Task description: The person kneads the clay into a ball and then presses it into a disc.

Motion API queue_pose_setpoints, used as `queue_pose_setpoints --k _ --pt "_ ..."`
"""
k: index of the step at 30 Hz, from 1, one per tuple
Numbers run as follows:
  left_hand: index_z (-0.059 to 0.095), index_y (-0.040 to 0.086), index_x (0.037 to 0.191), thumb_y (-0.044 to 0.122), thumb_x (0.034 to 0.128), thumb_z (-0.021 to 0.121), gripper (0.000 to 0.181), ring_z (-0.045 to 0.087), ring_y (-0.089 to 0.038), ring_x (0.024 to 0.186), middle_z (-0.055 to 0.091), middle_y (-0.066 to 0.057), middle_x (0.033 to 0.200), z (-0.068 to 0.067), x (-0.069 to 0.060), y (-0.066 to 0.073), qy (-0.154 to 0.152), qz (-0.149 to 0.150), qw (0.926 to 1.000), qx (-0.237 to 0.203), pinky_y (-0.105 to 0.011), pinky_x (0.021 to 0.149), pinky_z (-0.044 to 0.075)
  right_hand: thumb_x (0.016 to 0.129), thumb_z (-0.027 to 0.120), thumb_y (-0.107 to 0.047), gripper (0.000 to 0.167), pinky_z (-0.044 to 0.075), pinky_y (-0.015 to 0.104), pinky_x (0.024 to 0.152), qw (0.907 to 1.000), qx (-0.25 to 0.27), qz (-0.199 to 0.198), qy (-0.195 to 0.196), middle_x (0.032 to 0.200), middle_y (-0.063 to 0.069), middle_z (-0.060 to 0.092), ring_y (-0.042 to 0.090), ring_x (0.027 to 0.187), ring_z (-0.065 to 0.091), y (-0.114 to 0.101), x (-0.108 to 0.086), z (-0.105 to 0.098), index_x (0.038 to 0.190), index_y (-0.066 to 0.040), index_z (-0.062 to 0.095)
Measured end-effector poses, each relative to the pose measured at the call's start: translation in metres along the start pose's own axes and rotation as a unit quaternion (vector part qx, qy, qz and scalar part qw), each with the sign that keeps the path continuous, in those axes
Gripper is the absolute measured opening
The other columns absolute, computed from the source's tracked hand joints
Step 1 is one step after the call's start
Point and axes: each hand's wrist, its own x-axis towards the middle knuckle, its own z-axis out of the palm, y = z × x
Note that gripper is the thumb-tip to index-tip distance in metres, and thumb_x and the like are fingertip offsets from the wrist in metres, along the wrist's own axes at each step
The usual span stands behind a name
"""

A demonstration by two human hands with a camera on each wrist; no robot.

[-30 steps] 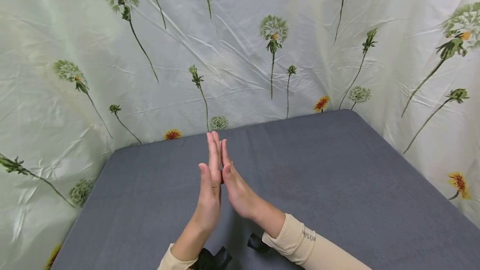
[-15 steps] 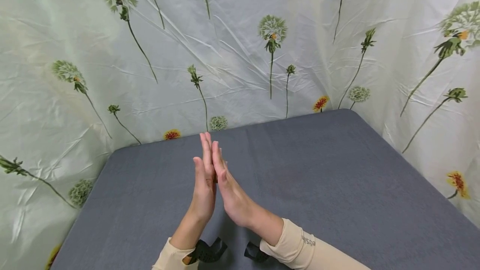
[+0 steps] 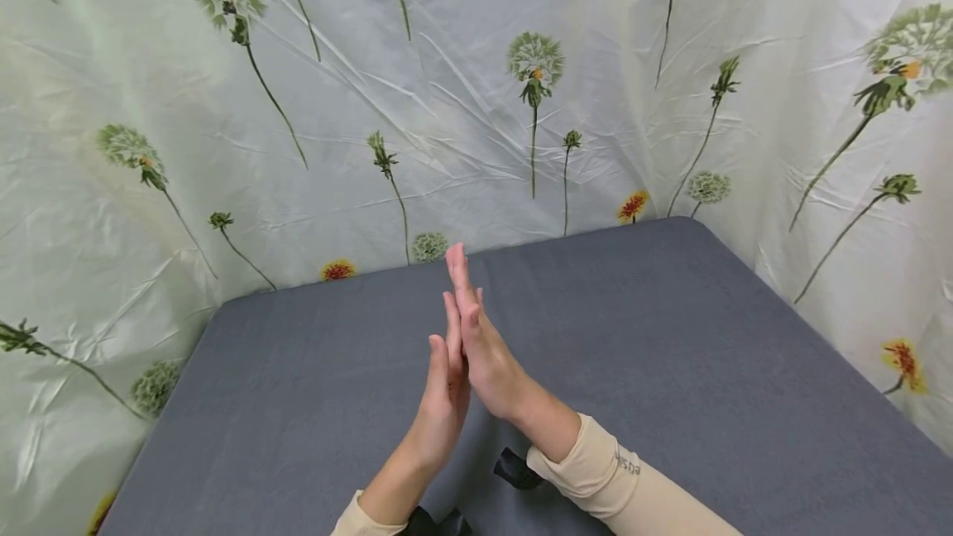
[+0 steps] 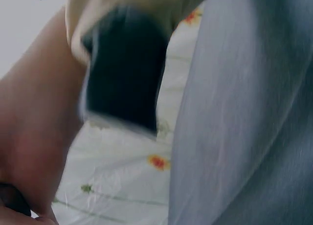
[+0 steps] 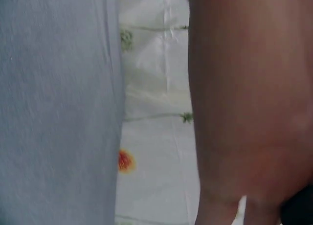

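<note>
My left hand (image 3: 445, 395) and right hand (image 3: 493, 366) stand upright in front of me, palm against palm, with straight fingers. The right fingertips reach higher than the left ones. Between the palms sits a small dark, rounded thing (image 4: 13, 199), cut off at the corner of the left wrist view. Part of a dark thing (image 5: 299, 209) also shows by the palm in the right wrist view. Its kind cannot be made out, and in the head view the hands hide it.
Below the hands spreads a table with a grey cloth (image 3: 633, 337). A pale curtain printed with flowers (image 3: 462, 106) hangs behind it and along the sides. Black wrist devices (image 3: 516, 470) jut out under the beige sleeves (image 3: 596, 470).
Both hands first shift slightly left, then right. The right hand has slid upward and forward along the left, which sits lower. A reddish-brown bit seen between the palms earlier is now hidden.
</note>
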Motion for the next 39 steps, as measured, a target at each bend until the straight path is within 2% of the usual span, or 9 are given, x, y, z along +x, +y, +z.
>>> queue_pose_setpoints --k 4,7,13,17,21,24,30,39 --pt "-0.032 0.026 0.165 0.063 0.108 -0.011 0.071 -0.035 -0.023 0.162 -0.028 0.01 0.177 0.009 -0.005 0.004 -0.027 -0.014 0.9995 -0.013 -0.068 0.127 -0.02 0.103 0.003 -0.081 0.092 -0.014 0.062 0.132 0.9999 -0.006 0.008 0.013 0.182 -0.005 -0.007 0.015 0.169 -0.007 0.004 0.005 -0.01 0.172 -0.023 -0.015" --pt "-0.032 0.025 0.165 0.062 0.1077 -0.013 0.071 -0.034 -0.022 0.162 -0.03 0.011 0.176 0.014 -0.007 0.006 -0.041 -0.02 0.9987 -0.021 -0.066 0.128 -0.02 0.102 0.004 -0.083 0.095 -0.015 0.064 0.131 0.9997 -0.007 0.011 0.021 0.182 -0.002 -0.008 0.017 0.169 -0.009 0.006 0.007 -0.015 0.172 -0.022 -0.016" --pt "-0.03 0.024 0.166 0.061 0.1084 -0.012 0.07 -0.037 -0.022 0.161 -0.034 0.01 0.174 0.016 -0.009 0.01 -0.039 0.002 0.9984 -0.04 -0.065 0.127 -0.023 0.101 0.003 -0.084 0.096 -0.015 0.068 0.13 0.9995 -0.003 0.024 0.019 0.182 0.0 -0.012 0.022 0.169 -0.012 0.014 0.009 -0.015 0.172 -0.021 -0.018" --pt "-0.029 0.026 0.167 0.06 0.1096 -0.011 0.069 -0.036 -0.023 0.161 -0.035 0.013 0.173 0.015 -0.011 0.012 -0.018 0.015 0.999 -0.037 -0.067 0.126 -0.024 0.102 0.002 -0.082 0.095 -0.014 0.069 0.13 0.9993 0.002 0.038 0.005 0.182 -0.001 -0.013 0.023 0.169 -0.01 0.02 0.006 -0.009 0.172 -0.021 -0.017" --pt "-0.026 0.029 0.168 0.058 0.1107 -0.01 0.066 -0.032 -0.023 0.163 -0.033 0.016 0.174 0.013 -0.01 0.013 0.014 0.026 0.9993 -0.025 -0.068 0.125 -0.023 0.104 0.001 -0.079 0.092 -0.011 0.069 0.13 0.9989 -0.006 0.045 -0.009 0.182 0.001 -0.011 0.031 0.17 0.003 0.02 0.002 -0.002 0.172 -0.019 -0.016" --pt "-0.024 0.031 0.168 0.058 0.1108 -0.01 0.065 -0.031 -0.022 0.164 -0.031 0.019 0.174 0.011 -0.01 0.013 0.035 0.028 0.9988 -0.017 -0.068 0.125 -0.024 0.105 0.001 -0.077 0.089 -0.008 0.068 0.132 0.9984 -0.006 0.054 -0.018 0.182 -0.002 -0.011 0.031 0.169 0.006 0.018 -0.001 0.003 0.172 -0.02 -0.015" --pt "-0.026 0.035 0.167 0.06 0.1103 -0.009 0.064 -0.03 -0.016 0.164 -0.025 0.024 0.175 0.004 -0.008 0.013 0.068 0.031 0.9971 -0.012 -0.065 0.127 -0.024 0.107 0.002 -0.075 0.084 -0.002 0.065 0.134 0.9965 0.011 0.072 -0.041 0.18 -0.01 -0.014 0.018 0.169 -0.007 0.016 -0.006 0.014 0.172 -0.024 -0.015" --pt "-0.025 0.036 0.167 0.061 0.1117 -0.005 0.064 -0.028 -0.01 0.164 -0.024 0.023 0.176 -0.008 -0.004 0.012 0.101 0.054 0.9933 0.017 -0.06 0.129 -0.023 0.108 0.0 -0.073 0.082 -0.003 0.065 0.133 0.9957 0.012 0.072 -0.058 0.181 -0.009 -0.013 0.017 0.168 -0.013 0.012 -0.008 0.026 0.172 -0.024 -0.014"
